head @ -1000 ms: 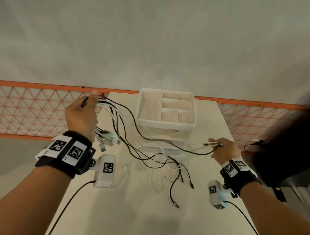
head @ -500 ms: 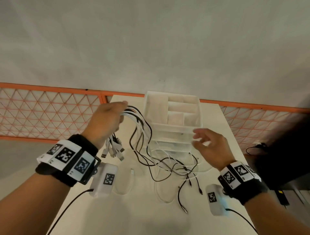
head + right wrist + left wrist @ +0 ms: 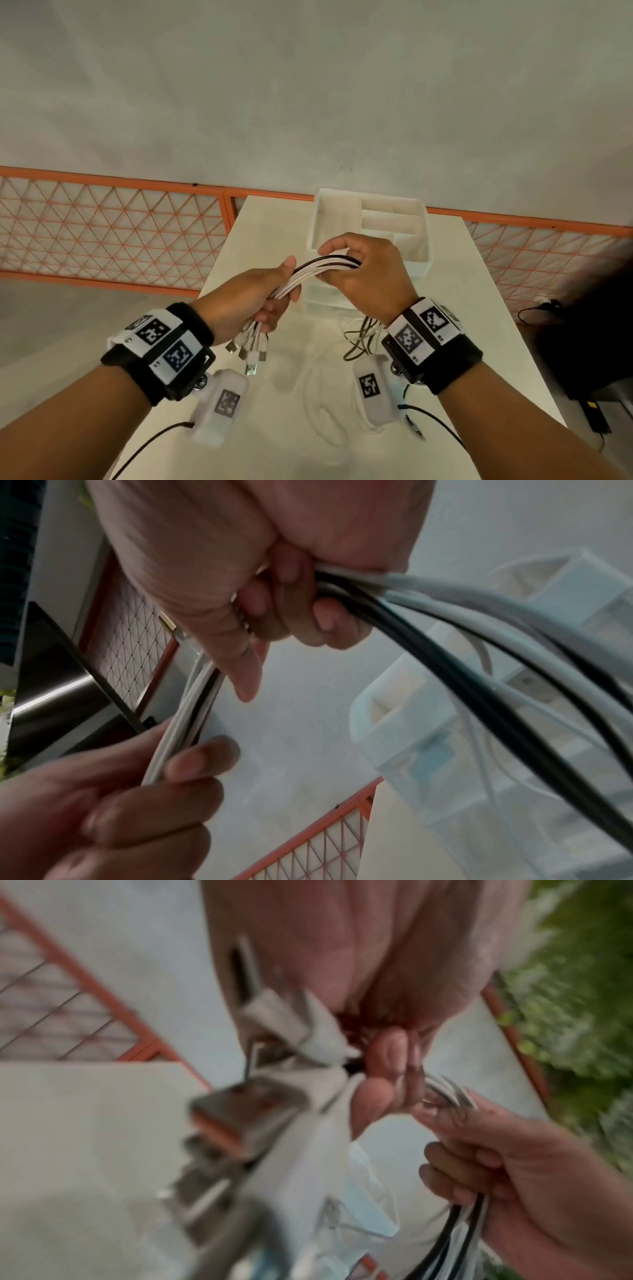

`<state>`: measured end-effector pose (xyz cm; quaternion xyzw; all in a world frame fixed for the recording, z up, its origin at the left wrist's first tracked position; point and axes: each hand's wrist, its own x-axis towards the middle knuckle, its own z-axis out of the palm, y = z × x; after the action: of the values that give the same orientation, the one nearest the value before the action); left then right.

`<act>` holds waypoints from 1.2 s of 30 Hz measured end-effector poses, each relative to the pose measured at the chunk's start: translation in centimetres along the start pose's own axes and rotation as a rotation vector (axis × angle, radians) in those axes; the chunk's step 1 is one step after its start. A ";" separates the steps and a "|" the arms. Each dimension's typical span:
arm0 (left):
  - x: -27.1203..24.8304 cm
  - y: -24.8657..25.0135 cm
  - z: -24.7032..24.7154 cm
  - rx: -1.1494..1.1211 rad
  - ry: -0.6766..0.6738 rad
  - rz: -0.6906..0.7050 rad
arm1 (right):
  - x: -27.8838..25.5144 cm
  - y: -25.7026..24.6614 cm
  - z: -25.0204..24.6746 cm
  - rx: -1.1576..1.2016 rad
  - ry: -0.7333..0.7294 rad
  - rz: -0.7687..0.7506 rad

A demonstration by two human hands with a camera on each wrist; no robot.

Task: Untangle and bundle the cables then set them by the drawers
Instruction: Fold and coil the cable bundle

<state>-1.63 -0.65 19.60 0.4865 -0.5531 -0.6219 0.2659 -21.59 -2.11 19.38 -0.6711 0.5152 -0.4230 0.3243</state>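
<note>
White and black cables [image 3: 322,270] run in one gathered bunch between the two hands, held up over the middle of the counter [image 3: 479,308]. The left hand [image 3: 246,305] has its fingers and thumb curled tight round the bunch near one end, and a cluster of plugs [image 3: 248,349] hangs out below its palm, metal tips pointing down toward the near edge. The right hand [image 3: 370,270] is curled round the same bunch a little farther along, thumb and fingers closed over it; in the right wrist view its fingers [image 3: 329,620] wrap the strands where they bend and fall away. From under the right hand the loose lengths [image 3: 363,335] drop to the counter and lie there in tangled loops, partly hidden by the wrist. More white loops [image 3: 325,407] lie flat near the front edge. Drawers [image 3: 370,226], a white unit with an open divided tray on top, stand at the far edge of the counter, just behind the hands; the held bunch is in front of them and does not touch them. The left wrist view is blurred, though both hands show there closed on the strands. An orange mesh fence [image 3: 113,233] runs behind the counter.
</note>
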 end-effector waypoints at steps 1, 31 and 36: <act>0.0 -0.2 0.0 -0.007 -0.008 -0.007 | -0.2 0.0 -0.2 -0.003 -0.023 0.004; 2.0 2.8 8.9 -0.327 -0.016 0.274 | -3.6 -0.3 -0.3 0.094 0.041 -0.182; 2.6 2.2 8.0 -0.514 0.196 0.122 | -4.6 -0.4 -0.4 0.106 -0.226 -0.218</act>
<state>-10.32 0.00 20.23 0.4267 -0.3773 -0.6746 0.4695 -22.35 2.42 18.80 -0.7484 0.3766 -0.4038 0.3674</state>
